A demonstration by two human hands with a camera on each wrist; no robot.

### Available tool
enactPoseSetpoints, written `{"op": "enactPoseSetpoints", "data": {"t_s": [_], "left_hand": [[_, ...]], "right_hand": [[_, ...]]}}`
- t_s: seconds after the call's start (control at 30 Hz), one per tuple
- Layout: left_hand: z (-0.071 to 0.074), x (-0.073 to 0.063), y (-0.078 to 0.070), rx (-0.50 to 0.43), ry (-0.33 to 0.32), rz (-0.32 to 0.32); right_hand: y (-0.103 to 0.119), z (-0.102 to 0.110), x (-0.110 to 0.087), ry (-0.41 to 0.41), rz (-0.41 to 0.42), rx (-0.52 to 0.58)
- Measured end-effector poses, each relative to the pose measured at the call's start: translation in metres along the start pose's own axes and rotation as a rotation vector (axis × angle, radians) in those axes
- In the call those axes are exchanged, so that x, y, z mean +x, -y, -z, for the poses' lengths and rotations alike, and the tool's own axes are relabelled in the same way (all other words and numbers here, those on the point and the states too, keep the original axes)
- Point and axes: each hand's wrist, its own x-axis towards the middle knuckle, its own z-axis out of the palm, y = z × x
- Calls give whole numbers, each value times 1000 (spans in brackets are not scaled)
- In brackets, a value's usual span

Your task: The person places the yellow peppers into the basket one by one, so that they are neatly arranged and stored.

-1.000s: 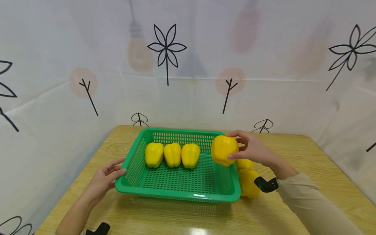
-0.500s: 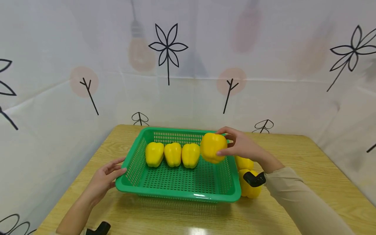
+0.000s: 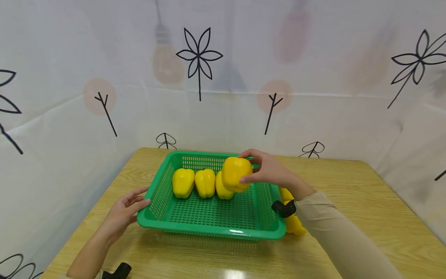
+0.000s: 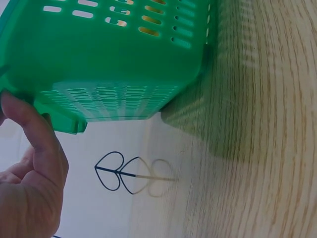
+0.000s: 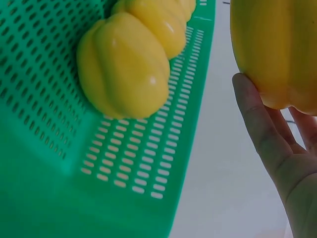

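In the head view my right hand (image 3: 268,169) holds a yellow bell pepper (image 3: 236,174) above the green plastic basket (image 3: 211,231). Thumb and fingers lie on its sides, and it partly covers a pepper behind it. The right wrist view shows the held pepper (image 5: 277,54) raised clear of the basket floor. Along the back of the basket sit three yellow peppers in a row: a left one (image 3: 183,183), a middle one (image 3: 204,183) and the half-covered right one (image 3: 223,190). At the basket's left rim, my left hand (image 3: 120,215) grips the edge; its finger (image 4: 37,126) touches the rim from outside.
More yellow peppers (image 3: 294,224) lie on the wooden table (image 3: 348,232) just right of the basket, partly hidden by the basket and my right wrist. A pale patterned cloth (image 3: 223,124) hangs behind and along the sides of the table.
My right hand has carried the held pepper leftward over the basket, from its right rim to in front of the third pepper. The left hand and basket stay put.
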Motion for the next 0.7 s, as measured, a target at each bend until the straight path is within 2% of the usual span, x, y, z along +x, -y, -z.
{"op": "enactPoseSetpoints", "data": {"t_s": [0.3,0.7], "left_hand": [[0,-1,-1,14,0,-3],[-1,-1,-1,2,-3,-2]], "right_hand": [[3,-19,20,18,41,29],[-2,-40,42,42,54,71]]}}
